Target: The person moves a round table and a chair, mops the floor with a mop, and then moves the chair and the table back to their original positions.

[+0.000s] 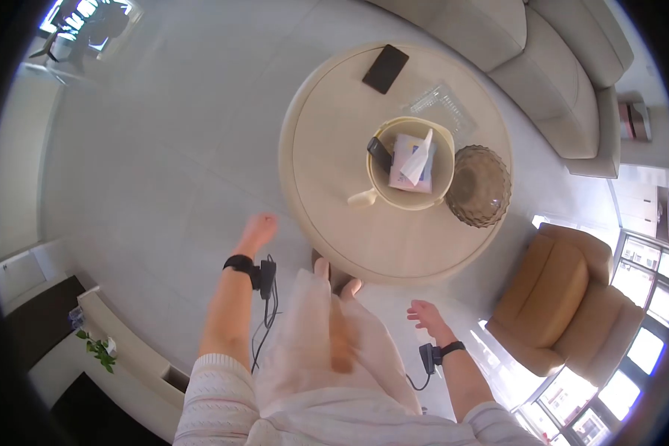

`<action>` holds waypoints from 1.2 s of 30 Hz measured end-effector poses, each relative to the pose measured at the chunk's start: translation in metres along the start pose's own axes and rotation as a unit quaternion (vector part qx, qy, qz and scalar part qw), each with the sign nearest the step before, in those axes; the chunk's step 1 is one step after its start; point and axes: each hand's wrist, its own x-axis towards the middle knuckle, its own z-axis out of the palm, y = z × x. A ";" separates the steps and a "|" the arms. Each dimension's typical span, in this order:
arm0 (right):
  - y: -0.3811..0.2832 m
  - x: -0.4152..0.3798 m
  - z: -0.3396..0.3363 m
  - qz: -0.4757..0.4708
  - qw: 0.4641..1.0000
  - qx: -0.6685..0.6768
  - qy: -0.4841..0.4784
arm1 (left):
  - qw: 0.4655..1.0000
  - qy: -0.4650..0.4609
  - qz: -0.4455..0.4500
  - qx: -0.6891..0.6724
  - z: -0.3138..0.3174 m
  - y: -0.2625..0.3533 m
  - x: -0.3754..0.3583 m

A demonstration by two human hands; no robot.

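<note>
I look straight down at a round cream coffee table. My left hand hangs left of the table's near edge, fingers loosely curled, holding nothing. My right hand hovers below the table's near right edge, fingers spread and empty. Both wrists wear black bands with cables. On the table stands a round cream basket holding a tissue pack and a black remote. A black phone lies at the table's far side.
A brown glass bowl and a clear plastic tray sit on the table's right part. A beige sofa stands beyond, a tan armchair at right, a low white ledge with a plant at left.
</note>
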 end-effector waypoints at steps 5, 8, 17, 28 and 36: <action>-0.005 0.008 0.009 0.040 0.999 0.010 0.030 | 0.972 0.054 -0.019 -0.229 -0.016 0.046 0.042; -0.016 0.015 0.025 0.087 0.995 0.051 0.017 | 0.947 0.043 -0.061 -0.314 -0.015 0.044 0.090; -0.019 0.114 0.068 0.185 0.869 0.442 0.123 | 0.886 -0.090 -0.027 -0.454 -0.054 0.049 0.170; -0.018 0.136 0.059 0.160 0.735 0.617 0.231 | 0.728 -0.234 -0.021 -0.644 -0.029 0.032 0.210; 0.010 0.155 0.012 -0.135 0.756 0.597 0.234 | 0.583 -0.314 -0.091 -0.744 -0.007 0.012 0.195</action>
